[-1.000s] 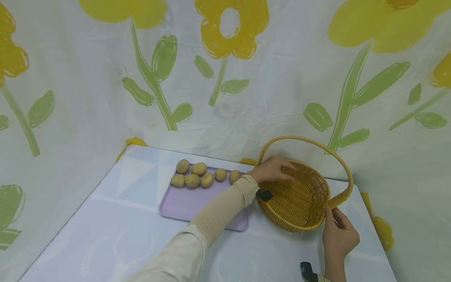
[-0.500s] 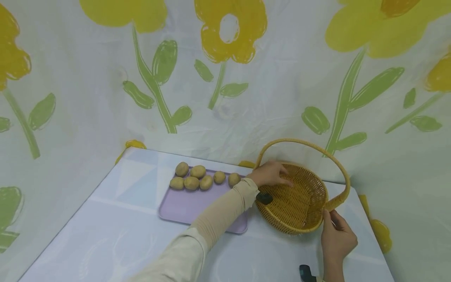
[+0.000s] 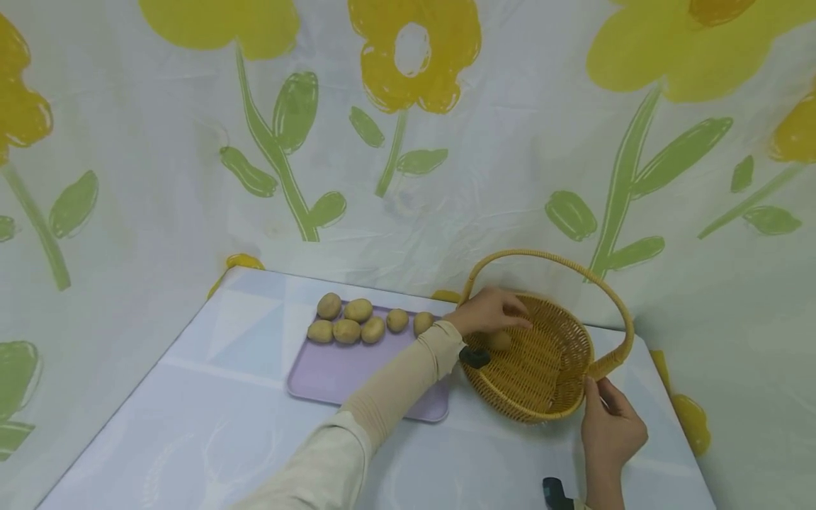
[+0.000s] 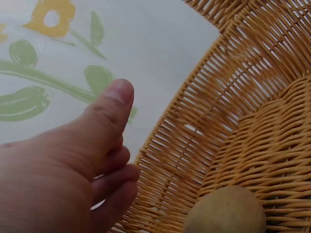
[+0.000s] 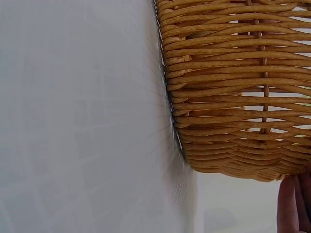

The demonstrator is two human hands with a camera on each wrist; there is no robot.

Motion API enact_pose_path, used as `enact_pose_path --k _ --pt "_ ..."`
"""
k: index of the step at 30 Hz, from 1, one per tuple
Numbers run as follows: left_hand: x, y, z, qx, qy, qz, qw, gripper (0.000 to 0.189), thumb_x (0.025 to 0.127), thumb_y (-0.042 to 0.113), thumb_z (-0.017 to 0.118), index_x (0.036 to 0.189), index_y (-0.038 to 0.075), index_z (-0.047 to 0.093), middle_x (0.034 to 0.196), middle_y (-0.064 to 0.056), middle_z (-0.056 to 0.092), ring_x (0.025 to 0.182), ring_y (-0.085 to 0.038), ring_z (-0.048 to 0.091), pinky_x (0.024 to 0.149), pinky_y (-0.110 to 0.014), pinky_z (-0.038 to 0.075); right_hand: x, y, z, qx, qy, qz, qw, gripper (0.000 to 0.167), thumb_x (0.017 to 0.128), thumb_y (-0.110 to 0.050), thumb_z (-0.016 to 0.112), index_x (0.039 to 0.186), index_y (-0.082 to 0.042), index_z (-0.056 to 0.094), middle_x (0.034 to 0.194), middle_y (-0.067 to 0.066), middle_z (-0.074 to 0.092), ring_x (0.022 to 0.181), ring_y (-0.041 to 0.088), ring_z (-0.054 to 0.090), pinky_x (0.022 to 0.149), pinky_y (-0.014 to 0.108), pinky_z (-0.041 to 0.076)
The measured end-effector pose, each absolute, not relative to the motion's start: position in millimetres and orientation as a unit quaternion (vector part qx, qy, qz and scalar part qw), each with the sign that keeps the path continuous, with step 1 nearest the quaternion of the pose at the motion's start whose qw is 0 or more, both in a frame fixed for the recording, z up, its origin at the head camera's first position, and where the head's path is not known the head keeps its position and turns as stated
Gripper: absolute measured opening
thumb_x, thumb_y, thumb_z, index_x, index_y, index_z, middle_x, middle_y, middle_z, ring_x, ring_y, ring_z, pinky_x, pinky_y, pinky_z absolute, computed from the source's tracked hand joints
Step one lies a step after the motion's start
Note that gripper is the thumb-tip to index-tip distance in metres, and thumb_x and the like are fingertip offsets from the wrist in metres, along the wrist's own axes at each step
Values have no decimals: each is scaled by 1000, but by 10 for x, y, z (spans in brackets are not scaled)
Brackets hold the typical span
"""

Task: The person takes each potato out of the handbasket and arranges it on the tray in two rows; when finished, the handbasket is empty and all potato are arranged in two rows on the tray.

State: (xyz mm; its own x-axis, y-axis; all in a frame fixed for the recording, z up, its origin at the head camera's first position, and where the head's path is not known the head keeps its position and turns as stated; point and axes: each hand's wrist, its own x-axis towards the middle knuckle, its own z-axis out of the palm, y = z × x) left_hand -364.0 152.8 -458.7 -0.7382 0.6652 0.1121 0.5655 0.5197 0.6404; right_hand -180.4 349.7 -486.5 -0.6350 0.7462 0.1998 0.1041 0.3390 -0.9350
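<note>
A wicker basket [image 3: 542, 354] with a tall arched handle stands at the right of the table. My left hand [image 3: 487, 312] is over its left side, fingers loosely bent and nothing between them. One potato [image 4: 226, 211] lies on the woven bottom, apart from that hand's fingers in the left wrist view; the head view shows it just below the hand. At the near right, my right hand [image 3: 612, 428] pinches the rim by the foot of the handle. In the right wrist view only its fingertips [image 5: 289, 206] show, against the basket's edge.
Left of the basket lies a lilac tray [image 3: 338, 372], partly covered by my left sleeve [image 3: 376, 411]. Several potatoes [image 3: 347, 331] are grouped along its far edge. A flower-printed curtain [image 3: 497, 177] hangs behind the table [image 3: 191, 418].
A potato has come into sight inside the basket below my left hand, which has shifted only slightly. My right hand keeps its pinch on the rim.
</note>
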Motion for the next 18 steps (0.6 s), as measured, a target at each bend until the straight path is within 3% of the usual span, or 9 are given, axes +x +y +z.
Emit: enact_pose_path --k 2,7,9,12,18 --pt "-3638 1522 -4580 362 866 335 86 38 90 50 74 117 24 78 117 14 74 105 0 64 88 -10 50 -1807 3504 -4865 -284 -750 504 320 33 92 -25 78 113 0 76 89 -33 65 76 -26 57 67 -2 49" --pt "-3648 1507 -4562 365 857 336 136 45 84 49 81 121 23 77 118 14 74 102 2 65 87 -9 51 -1826 3508 -4854 -296 -754 498 311 35 92 -27 77 115 -1 76 110 -2 74 76 -26 56 68 -2 49" --pt "-3647 1507 -4551 366 858 331 141 47 83 48 81 122 23 76 120 14 74 103 3 65 88 -10 52 -1827 3506 -4845 -296 -756 496 309 34 93 -27 76 115 -2 76 112 3 73 76 -26 56 68 -2 49" --pt "-3636 1506 -4538 369 862 317 141 48 84 47 81 124 22 75 121 14 74 105 1 65 89 -10 51 -1820 3500 -4838 -289 -757 497 311 33 92 -26 77 114 -1 76 109 -4 72 76 -26 56 68 -2 49" --pt "-3619 1517 -4536 393 870 272 125 47 84 44 82 124 21 75 124 12 74 111 -4 66 93 -13 52 -1810 3503 -4849 -290 -751 505 312 34 91 -26 78 114 -1 76 81 -40 59 74 -27 55 65 -2 48"
